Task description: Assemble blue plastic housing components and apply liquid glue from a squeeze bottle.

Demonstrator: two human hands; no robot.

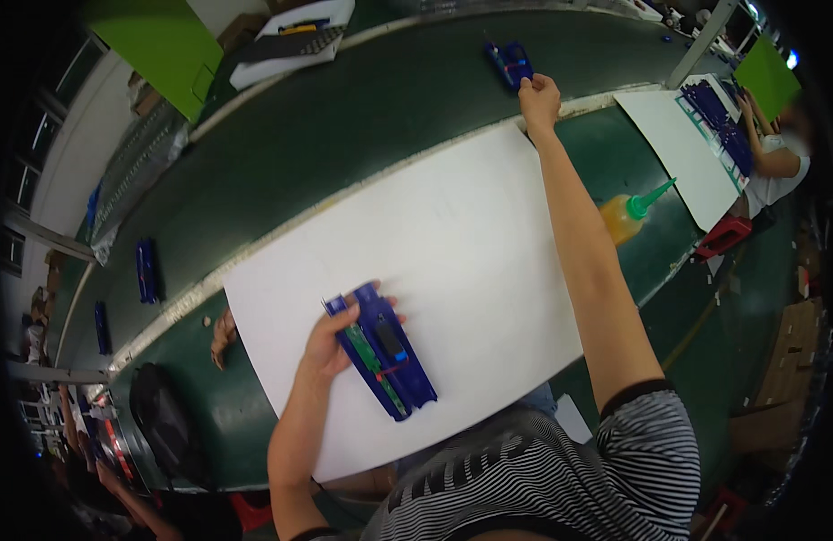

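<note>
In my left hand (pixel 331 338) is a long blue plastic housing (pixel 415 377), fingers wrapped round its upper end. A green circuit board (pixel 367 352) lies along one side of it, with a dark block and a red wire next to it. It is tilted above a large white sheet (pixel 471 243). My right arm reaches far forward to the green belt. There my right hand (pixel 541 99) pinches the near end of a second blue housing (pixel 510 65), which also carries small parts and wires. What lies under its fingertips is hidden.
Right of the sheet lies a bottle (pixel 622 219) of yellow liquid with a green nozzle. More blue housings (pixel 147 270) lie on the belt (pixel 344 126) at left. A black bag (pixel 164 415) is at lower left. A co-worker (pixel 777 167) sits at right by another white sheet (pixel 678 149).
</note>
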